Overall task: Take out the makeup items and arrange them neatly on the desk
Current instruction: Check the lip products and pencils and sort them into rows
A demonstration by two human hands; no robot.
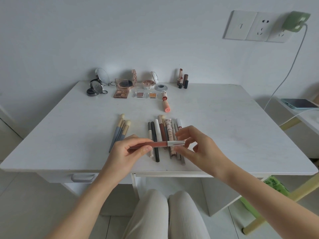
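I hold a lip gloss tube (158, 144) level above the white desk (224, 121), its reddish-brown body to the left and its silver cap to the right. My left hand (131, 149) pinches the body end. My right hand (195, 144) pinches the cap between thumb and fingers. Beneath the tube lies a row of several pens, pencils and tubes (164, 135), side by side. A few blue-handled brushes (120, 130) lie to their left. A peach tube (166, 102) lies further back.
Along the desk's back edge stand compacts and mirrors (98, 83), eyeshadow palettes (121, 90), small pans (146, 95) and upright lipsticks (183, 79). A phone (300, 103) charges on a side shelf at right. A drawer handle (82, 177) sits below the front edge.
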